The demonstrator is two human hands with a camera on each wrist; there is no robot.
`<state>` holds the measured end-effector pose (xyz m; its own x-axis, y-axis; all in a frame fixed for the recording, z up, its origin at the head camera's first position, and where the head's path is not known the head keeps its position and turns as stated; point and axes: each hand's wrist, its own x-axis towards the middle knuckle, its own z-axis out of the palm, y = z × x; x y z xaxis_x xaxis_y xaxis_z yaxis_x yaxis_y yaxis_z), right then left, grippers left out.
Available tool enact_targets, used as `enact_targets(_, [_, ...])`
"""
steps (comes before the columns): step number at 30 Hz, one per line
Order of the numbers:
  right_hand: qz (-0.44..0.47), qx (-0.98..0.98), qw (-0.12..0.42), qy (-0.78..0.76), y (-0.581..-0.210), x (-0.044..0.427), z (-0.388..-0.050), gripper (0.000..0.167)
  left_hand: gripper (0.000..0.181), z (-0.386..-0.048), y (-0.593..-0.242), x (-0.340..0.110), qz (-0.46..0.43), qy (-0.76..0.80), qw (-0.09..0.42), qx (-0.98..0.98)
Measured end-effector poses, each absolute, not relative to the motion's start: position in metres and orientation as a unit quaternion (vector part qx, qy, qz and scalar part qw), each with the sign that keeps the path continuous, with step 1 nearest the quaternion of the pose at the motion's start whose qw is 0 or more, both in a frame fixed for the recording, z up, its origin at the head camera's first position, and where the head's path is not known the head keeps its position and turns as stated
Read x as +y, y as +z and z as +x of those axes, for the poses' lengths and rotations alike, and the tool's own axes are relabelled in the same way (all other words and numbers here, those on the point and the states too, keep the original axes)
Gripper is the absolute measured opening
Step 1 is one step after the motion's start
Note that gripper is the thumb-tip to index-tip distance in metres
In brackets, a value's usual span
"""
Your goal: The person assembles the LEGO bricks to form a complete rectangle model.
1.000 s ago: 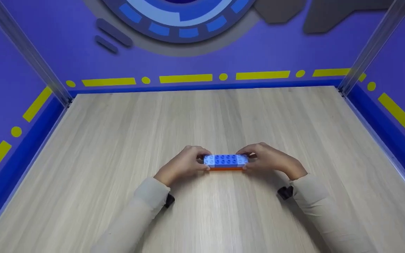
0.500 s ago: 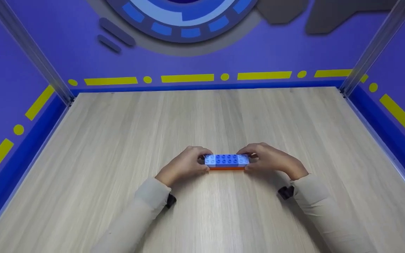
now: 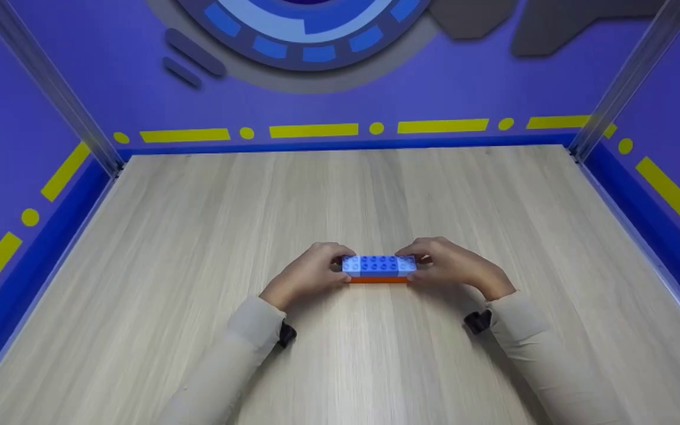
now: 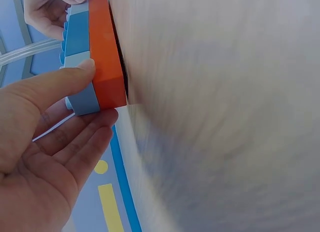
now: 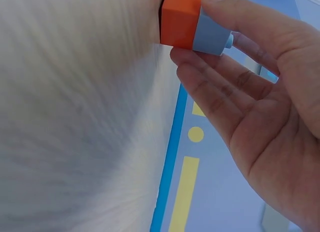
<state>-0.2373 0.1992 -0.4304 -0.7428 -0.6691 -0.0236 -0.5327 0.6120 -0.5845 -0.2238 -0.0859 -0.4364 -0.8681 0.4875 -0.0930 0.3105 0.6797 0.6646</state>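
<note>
A long orange toy brick (image 3: 378, 280) forms the bottom layer of a small stack. On top of it sit a darker blue brick (image 3: 379, 266) in the middle and a pale blue brick (image 4: 82, 94) at each end, studs up. My left hand (image 3: 310, 271) pinches the left end, its thumb on the near side of that pale brick. The other end, with its pale blue brick (image 5: 210, 34), is pinched by my right hand (image 3: 457, 268). A thin dark line runs under the orange brick; whether it touches the table I cannot tell. Fingers partly cover both ends.
A wood-grain table (image 3: 228, 200) lies under the hands. Purple-blue walls (image 3: 340, 106) with yellow markings enclose its back and sides, and metal posts (image 3: 629, 82) stand at the back corners. Both wrists wear black devices (image 3: 479, 321).
Both hands and the brick stack have shifted very slightly up in the head view. Each hand keeps its hold on its end.
</note>
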Motion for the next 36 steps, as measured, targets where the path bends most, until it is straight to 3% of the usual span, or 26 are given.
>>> enact_targets(12, [-0.306, 0.898, 0.127, -0.288, -0.431, 0.196, -0.244, 0.039, 0.04, -0.233, -0.439, -0.09, 0.206, 0.355, 0.133, 0.902])
enact_targets(36, [-0.261, 0.888, 0.115, -0.361, -0.443, 0.197, -0.266, 0.039, 0.039, -0.252, -0.446, -0.092, 0.156, 0.411, 0.061, 0.896])
